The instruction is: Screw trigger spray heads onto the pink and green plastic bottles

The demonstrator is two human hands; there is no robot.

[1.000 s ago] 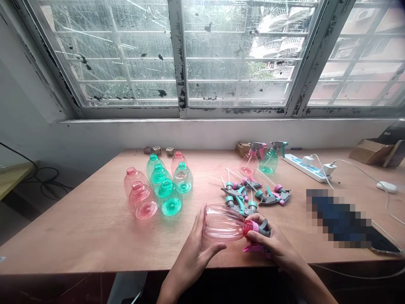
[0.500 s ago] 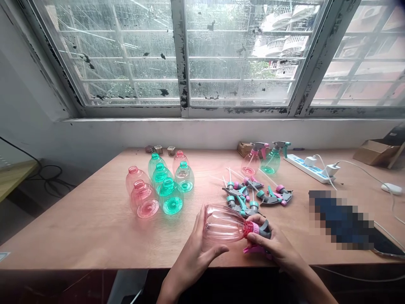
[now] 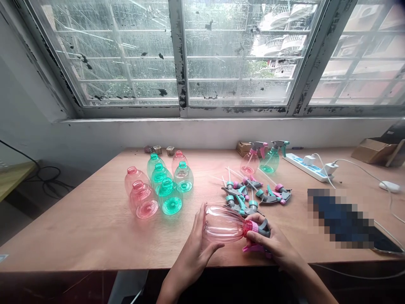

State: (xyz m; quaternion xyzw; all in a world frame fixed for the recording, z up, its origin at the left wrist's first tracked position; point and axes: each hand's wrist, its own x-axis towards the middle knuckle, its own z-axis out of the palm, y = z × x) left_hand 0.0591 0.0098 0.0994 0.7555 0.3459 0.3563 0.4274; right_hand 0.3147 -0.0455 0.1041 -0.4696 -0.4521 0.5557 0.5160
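A clear pink spray bottle (image 3: 224, 223) lies sideways in the air between my hands, near the table's front edge. My left hand (image 3: 199, 245) cups its base end, the thumb below. At the neck, the fingers and thumb of my right hand (image 3: 267, 240) close round the pink collar of the grey and pink trigger sprayer (image 3: 263, 228). The sprayer sits on the bottle's mouth; its pink trigger points down toward me. Just beyond is a heap of loose trigger sprayers (image 3: 243, 196) with pink or green collars and thin tubes.
Several open pink and green bottles (image 3: 158, 175) stand at the left. Two bottles with sprayers, pink (image 3: 249, 162) and green (image 3: 270, 162), stand at the back. A power strip (image 3: 306, 166), a blurred-out dark device (image 3: 343, 219) and a cardboard box (image 3: 370, 151) are at the right.
My left thumb has drawn in slightly closer to the bottle. The bottle and my right hand keep nearly the same place; the whole view has shifted a little.
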